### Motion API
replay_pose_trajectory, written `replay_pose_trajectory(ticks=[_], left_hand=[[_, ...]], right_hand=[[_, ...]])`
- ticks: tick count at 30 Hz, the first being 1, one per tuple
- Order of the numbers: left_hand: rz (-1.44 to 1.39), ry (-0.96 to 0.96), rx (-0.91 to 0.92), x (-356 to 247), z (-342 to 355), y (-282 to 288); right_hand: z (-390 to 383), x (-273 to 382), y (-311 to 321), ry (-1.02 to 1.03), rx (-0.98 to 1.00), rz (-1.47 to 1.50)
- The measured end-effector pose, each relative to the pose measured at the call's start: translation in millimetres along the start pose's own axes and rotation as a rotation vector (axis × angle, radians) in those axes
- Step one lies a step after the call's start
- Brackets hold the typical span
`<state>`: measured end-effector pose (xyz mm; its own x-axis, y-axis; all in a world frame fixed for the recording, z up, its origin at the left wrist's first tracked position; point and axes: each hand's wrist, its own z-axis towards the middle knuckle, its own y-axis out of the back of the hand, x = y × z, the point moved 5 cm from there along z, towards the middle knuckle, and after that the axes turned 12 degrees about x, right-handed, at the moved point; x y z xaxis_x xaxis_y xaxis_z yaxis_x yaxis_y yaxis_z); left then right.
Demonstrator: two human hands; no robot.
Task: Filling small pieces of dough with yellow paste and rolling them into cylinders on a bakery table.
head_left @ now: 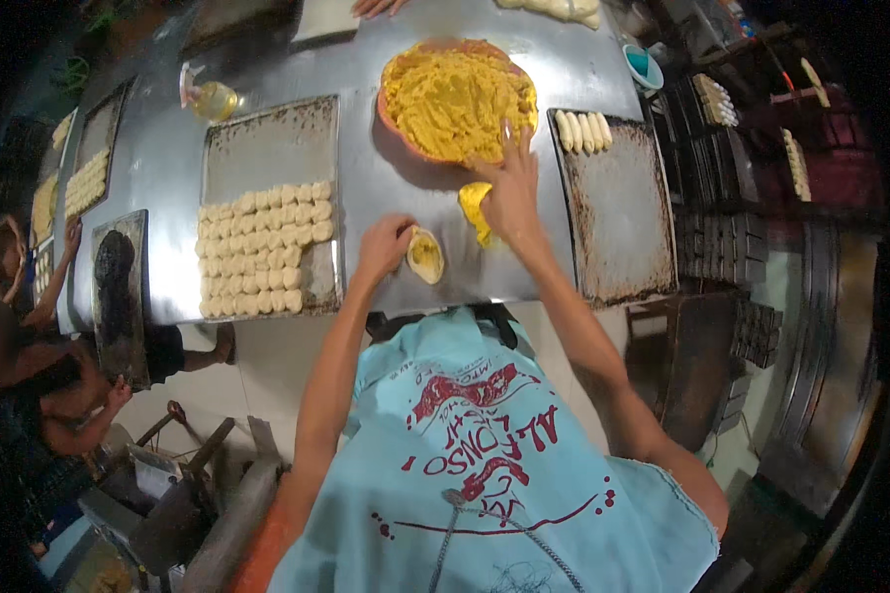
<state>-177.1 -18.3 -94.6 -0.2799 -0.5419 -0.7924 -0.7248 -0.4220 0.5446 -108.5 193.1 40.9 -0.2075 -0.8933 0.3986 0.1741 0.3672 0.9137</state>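
Observation:
My left hand [386,247] is curled at the metal table, fingers closed on the edge of a dough piece [426,268]. That piece is flattened and cupped, with yellow filling in its middle. My right hand [512,193] reaches over the near rim of a round orange bowl [391,124]. Its fingers are stretched apart, their tips at the heaped yellow filling [455,94]. A bright yellow lump [476,210], which looks like the same filling, lies beside my right hand's left edge. Part of it may be hidden under the palm.
Left of me, a baking tray [267,148] carries rows of dough pieces [262,247]. At right, another tray [618,217] holds several longer rolls [583,131]. A spray bottle [213,99] stands farther back. Another person's hand [378,7] rests at the far edge; someone at left holds a dark tray [119,287].

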Motion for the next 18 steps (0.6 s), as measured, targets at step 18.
replay_pose_trajectory(ticks=[18], left_hand=[[0.339, -0.515, -0.163, -55, -64, -38]], right_hand=[[-177, 64, -115, -0.18, 0.296, -0.191]])
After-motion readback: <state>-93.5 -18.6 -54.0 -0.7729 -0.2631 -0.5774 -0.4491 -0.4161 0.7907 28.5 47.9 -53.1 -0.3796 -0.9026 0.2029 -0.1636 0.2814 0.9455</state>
